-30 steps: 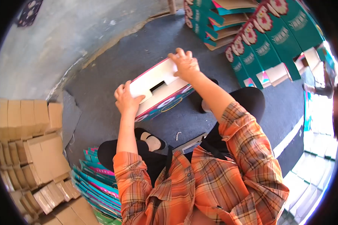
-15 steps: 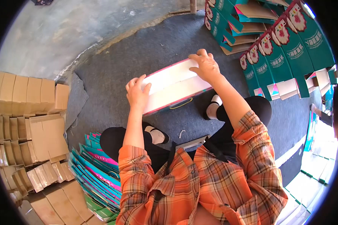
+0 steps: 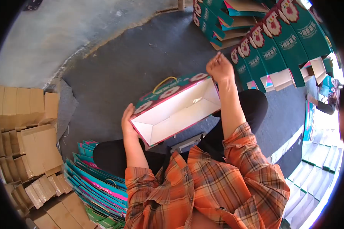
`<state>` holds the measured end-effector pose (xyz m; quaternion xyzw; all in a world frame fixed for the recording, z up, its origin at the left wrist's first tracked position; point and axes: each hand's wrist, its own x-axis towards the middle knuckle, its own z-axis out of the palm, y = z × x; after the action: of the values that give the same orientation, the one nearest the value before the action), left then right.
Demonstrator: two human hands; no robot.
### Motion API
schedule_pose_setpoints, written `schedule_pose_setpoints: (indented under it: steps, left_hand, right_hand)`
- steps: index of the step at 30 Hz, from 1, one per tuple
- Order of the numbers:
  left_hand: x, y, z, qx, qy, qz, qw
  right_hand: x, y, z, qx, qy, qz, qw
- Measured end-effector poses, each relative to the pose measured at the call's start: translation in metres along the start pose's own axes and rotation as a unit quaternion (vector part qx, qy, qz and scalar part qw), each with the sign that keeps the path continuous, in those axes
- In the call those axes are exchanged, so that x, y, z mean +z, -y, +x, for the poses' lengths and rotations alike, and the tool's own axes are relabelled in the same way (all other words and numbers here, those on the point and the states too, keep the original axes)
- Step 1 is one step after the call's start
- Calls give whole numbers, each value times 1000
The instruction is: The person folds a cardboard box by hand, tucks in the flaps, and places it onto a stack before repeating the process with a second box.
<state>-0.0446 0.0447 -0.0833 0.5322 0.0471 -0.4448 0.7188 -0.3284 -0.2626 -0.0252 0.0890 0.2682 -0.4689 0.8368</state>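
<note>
A teal carton box [image 3: 176, 110] with pink edges, flower pictures and a yellow cord handle [image 3: 165, 84] is tilted above my lap. Its open side faces me, showing the white inside. My left hand [image 3: 129, 121] grips its left end, with fingers along the outer side and the thumb hidden. At the upper right corner, my right hand [image 3: 221, 69] is raised with its fingers curled closed. Whether that hand touches the box, or has anything inside the fingers, is hidden.
Several teal printed boxes [image 3: 269, 53] stand in a row at the right. Brown cartons [image 3: 40, 149] are stacked at the left, beside flat teal sheets [image 3: 99, 183]. White open boxes [image 3: 313, 183] lie lower right. Another person's arm [image 3: 320, 103] shows at the right edge.
The box has turned from showing a closed-looking white face to showing its open inside, and its handle side now faces up and away. My right hand has left its edge grip and curled closed.
</note>
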Motion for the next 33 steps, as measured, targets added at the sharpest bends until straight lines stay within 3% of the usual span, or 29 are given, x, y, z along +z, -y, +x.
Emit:
schedule_pose_setpoints:
  steps: [2, 3, 5, 6, 8, 10, 11, 12, 17, 30, 32, 33]
  left_hand:
    - [2, -2, -9, 17, 11, 42, 999]
    - [-4, 1, -6, 21, 22, 68, 997]
    - [-5, 4, -2, 9, 16, 130, 991]
    - [-8, 6, 1, 4, 13, 181, 983]
    - [-15, 10, 5, -2, 27, 221, 975]
    - [-36, 13, 20, -3, 30, 261, 965]
    - [-12, 10, 1, -3, 3, 241, 971]
    - [14, 4, -18, -2, -25, 220, 975]
    - [3, -5, -25, -44, 17, 208, 977]
    - [-49, 21, 35, -78, 39, 225, 970]
    - [-47, 24, 35, -80, 14, 258, 963]
    - [-39, 27, 31, -90, -2, 232, 969]
  right_hand:
    - [47, 1, -58, 41, 220, 152, 963]
    - [71, 2, -91, 37, 301, 157, 940]
    - [110, 15, -157, 14, 532, 154, 833]
    - [118, 26, -199, 84, 570, 147, 804]
    - [132, 37, -239, 81, 788, 248, 557]
    - [143, 29, -272, 20, 912, 311, 265]
    - [143, 27, -281, 6, 935, 270, 231]
    - [141, 26, -286, 0, 943, 217, 252]
    - [132, 26, -307, -10, 954, 75, 289]
    - [129, 53, -287, -32, 944, 19, 328]
    - [133, 64, -258, -21, 934, 45, 355]
    - [143, 70, -232, -4, 914, 29, 405]
